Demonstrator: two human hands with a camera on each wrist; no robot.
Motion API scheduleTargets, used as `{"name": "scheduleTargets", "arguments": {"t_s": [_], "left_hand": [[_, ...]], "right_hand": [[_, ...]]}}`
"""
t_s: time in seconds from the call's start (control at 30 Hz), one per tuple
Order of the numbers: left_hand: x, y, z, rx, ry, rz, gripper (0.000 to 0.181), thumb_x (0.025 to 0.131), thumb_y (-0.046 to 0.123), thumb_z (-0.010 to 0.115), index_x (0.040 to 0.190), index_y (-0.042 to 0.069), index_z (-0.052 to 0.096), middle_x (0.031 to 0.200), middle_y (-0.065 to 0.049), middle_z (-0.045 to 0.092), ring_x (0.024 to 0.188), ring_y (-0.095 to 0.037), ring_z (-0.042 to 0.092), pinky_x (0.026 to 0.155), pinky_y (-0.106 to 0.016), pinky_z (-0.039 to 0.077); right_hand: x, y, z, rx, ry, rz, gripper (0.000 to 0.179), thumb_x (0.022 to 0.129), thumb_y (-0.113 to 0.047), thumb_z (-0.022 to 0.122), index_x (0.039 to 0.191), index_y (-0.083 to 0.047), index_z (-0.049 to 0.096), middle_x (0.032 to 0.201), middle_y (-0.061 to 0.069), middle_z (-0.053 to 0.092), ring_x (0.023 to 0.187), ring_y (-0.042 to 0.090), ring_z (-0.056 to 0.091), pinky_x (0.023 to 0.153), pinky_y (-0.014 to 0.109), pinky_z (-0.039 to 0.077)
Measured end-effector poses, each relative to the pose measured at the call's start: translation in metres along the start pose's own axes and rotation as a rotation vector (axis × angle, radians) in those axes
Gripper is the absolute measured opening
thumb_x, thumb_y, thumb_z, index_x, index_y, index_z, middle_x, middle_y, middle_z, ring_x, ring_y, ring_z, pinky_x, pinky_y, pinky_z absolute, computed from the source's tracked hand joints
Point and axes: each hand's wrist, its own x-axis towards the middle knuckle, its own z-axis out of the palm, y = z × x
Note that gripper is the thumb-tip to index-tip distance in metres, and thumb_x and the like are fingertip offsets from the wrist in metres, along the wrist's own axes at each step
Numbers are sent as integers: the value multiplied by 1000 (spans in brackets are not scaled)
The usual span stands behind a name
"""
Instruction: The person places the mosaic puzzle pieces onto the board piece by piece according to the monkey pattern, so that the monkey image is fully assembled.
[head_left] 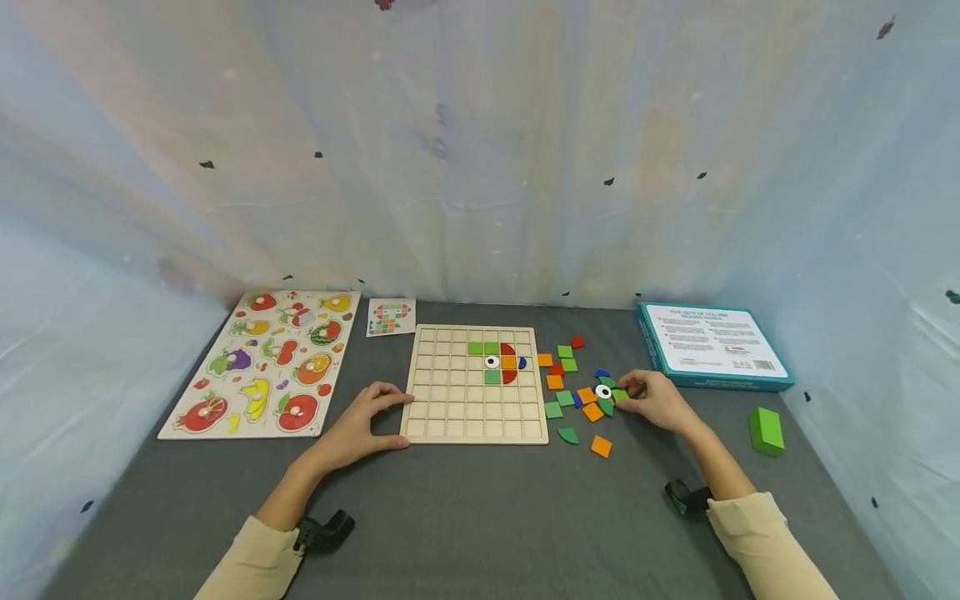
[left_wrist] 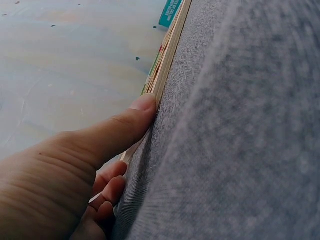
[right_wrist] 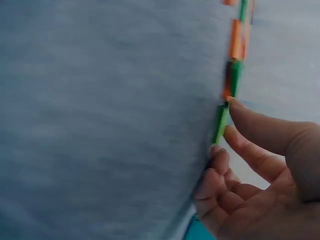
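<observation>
Fingers and thumb of my left hand (head_left: 356, 430) touch the lower left side and corner of a wooden grid board (head_left: 450, 408). In the left wrist view the thumb (left_wrist: 127, 122) lies against the board's edge. On the board sit green squares, red quarter pieces, an orange square, a white eye tile (head_left: 492, 362) and a blue piece (head_left: 522, 363). My right hand (head_left: 654, 402) pinches a light green square tile (right_wrist: 220, 124) at the right end of the loose pile. Close by its fingertips lie another eye tile (head_left: 603, 390) and dark green rounded pieces.
Loose orange, green, red and blue tiles spread right of the board. A pattern card (head_left: 392, 317) lies behind its left corner. Farther left is a fruit puzzle board (head_left: 258, 367). A teal box (head_left: 716, 346) and a green block (head_left: 766, 431) stand at the right.
</observation>
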Motion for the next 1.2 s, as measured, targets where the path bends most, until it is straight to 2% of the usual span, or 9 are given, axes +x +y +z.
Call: {"name": "scheduleTargets", "arguments": {"t_s": [0.17, 0.37, 0.53, 0.63, 0.73, 0.8, 0.97, 1.07, 1.2], "left_hand": [[2, 2, 0, -8, -11, 1, 62, 81, 35, 84, 136, 14, 62, 127, -3, 48, 117, -25, 45, 98, -55, 39], [3, 3, 2, -16, -20, -1, 63, 81, 35, 84, 136, 14, 62, 127, -3, 48, 117, -25, 45, 97, -55, 39], [4, 4, 2, -12, -21, 1, 63, 81, 35, 84, 136, 14, 62, 128, -2, 48, 118, -24, 45, 98, -54, 39], [3, 4, 1, -17, -21, 2, 63, 81, 34, 84, 136, 14, 62, 128, -3, 48, 118, -25, 44, 98, -55, 38], [2, 3, 0, -14, -9, -5, 63, 80, 33, 85, 136, 14, 62, 128, -3, 48, 118, -25, 44, 98, -56, 38], [1, 2, -1, -7, -4, -5, 63, 80, 33, 85, 135, 13, 62, 128, -4, 48, 118, -25, 44, 98, -56, 39], [0, 0, 0, -4, 4, -2, 62, 80, 31, 85, 135, 12, 63, 128, -5, 49, 118, -26, 45, 97, -56, 39], [0, 0, 0, -9, 5, -6, 62, 80, 32, 85, 135, 12, 62, 128, -5, 49, 119, -27, 44, 97, -57, 38], [0, 0, -1, -4, -6, -13, 63, 81, 34, 84, 136, 13, 61, 129, -5, 48, 119, -27, 44, 98, -57, 38]], "right_hand": [[-3, 6, 2, -35, 6, -9, 19, 86, -1, 76, 101, 5, 66, 87, 13, 57, 72, 19, 48, 63, 31, 42], [-4, 3, 0, -63, -13, -1, 17, 83, 0, 77, 94, 4, 64, 86, 13, 54, 74, 20, 47, 65, 35, 41], [3, -5, -7, -28, 8, -39, 13, 84, 5, 74, 90, 4, 63, 80, 9, 59, 68, 19, 51, 60, 31, 45], [22, -20, -9, 11, 53, -73, 8, 88, 6, 70, 95, 7, 66, 79, 9, 62, 64, 19, 55, 58, 30, 48], [53, -45, 0, 73, 53, -93, 13, 93, 4, 65, 105, 8, 66, 84, 13, 64, 67, 25, 60, 62, 37, 53], [75, -65, 12, 127, 16, -107, 18, 94, 4, 63, 112, 9, 66, 91, 16, 64, 74, 30, 63, 68, 44, 54], [127, -111, 55, 328, -153, -146, 24, 95, 8, 58, 118, 14, 63, 96, 20, 61, 85, 43, 65, 77, 54, 53], [150, -131, 78, 380, -212, -159, 25, 95, 8, 58, 119, 15, 62, 92, 20, 62, 85, 45, 65, 77, 53, 54], [171, -148, 102, 332, -193, -149, 21, 92, 6, 64, 113, 10, 67, 87, 15, 64, 82, 35, 63, 76, 40, 54]]}}
